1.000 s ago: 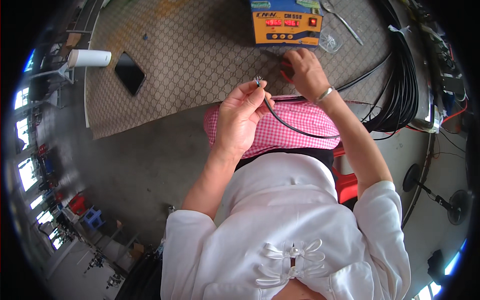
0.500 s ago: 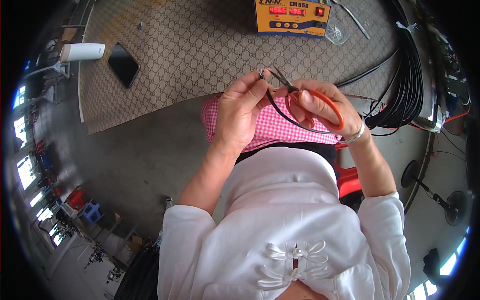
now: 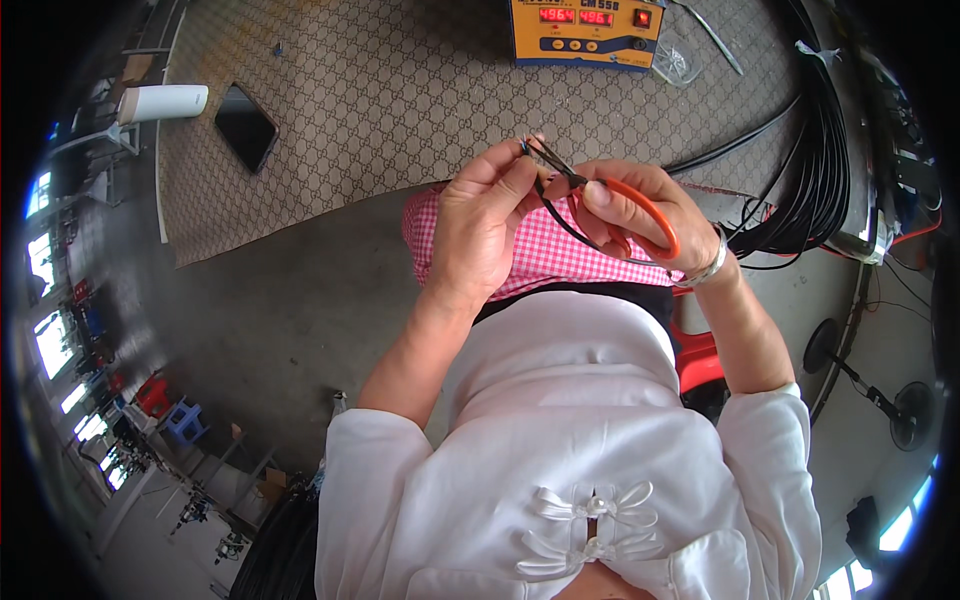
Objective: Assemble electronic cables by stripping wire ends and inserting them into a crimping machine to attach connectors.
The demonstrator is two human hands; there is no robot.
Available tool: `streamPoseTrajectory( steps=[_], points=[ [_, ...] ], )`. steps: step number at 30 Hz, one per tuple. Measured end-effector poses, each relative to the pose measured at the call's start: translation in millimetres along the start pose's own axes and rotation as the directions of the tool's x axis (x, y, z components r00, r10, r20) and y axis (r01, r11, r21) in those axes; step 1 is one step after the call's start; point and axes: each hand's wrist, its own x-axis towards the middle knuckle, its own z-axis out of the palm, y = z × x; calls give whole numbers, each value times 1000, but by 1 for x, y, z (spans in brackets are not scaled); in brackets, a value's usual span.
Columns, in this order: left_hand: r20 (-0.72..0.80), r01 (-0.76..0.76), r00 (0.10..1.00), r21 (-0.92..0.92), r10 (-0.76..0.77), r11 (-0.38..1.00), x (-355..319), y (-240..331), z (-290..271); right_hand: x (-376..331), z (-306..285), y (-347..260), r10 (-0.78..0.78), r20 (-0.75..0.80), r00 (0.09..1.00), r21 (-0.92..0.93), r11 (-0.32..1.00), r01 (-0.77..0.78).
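In front of an orange-and-blue twin-display bench unit [image 3: 584,45], the left hand [image 3: 475,225] pinches a black cable [image 3: 553,210] close to its end, apparently to steady it, as the right hand [image 3: 688,215] grips orange-handled scissors [image 3: 577,181], blades just beside the tip.

The scissors [image 3: 576,182] have metal blades [image 3: 550,157] and smooth plastic handles [image 3: 661,217], the cable [image 3: 561,223] smooth plastic sheathing.

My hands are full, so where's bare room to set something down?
The widest free patch of tabletop lies between the black phone and the orange box. A smaller one sits between the phone and the near edge. It's crowded rightward: clear container by the box, black cable coil beyond. Your left hand, right hand and scissors crowd the front middle.
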Motion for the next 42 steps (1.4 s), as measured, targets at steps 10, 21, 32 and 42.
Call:
streamPoseTrajectory(
  steps=[10, 21, 32, 42],
  points=[
    [-77, -100, 989, 291, 128, 952, -2, -7, 1, 5, 3, -1, 47, -129, 990, 189, 982, -22],
    [-16, -37, 999, 223, 42, 974, -2, -5, -5, 50, -50, 23, -649, -18, 760, -995, 82, 47],
    [-33, 2, 999, 55, 0, 998, 2, -8, -10, 27, -15, 31, -172, -145, 974, -206, 968, 140],
    [-60, 141, 987, -101, -148, 985, 5, 6, -7, 16, -1, 35, -174, -242, 955, -34, 985, 170]
  ],
)
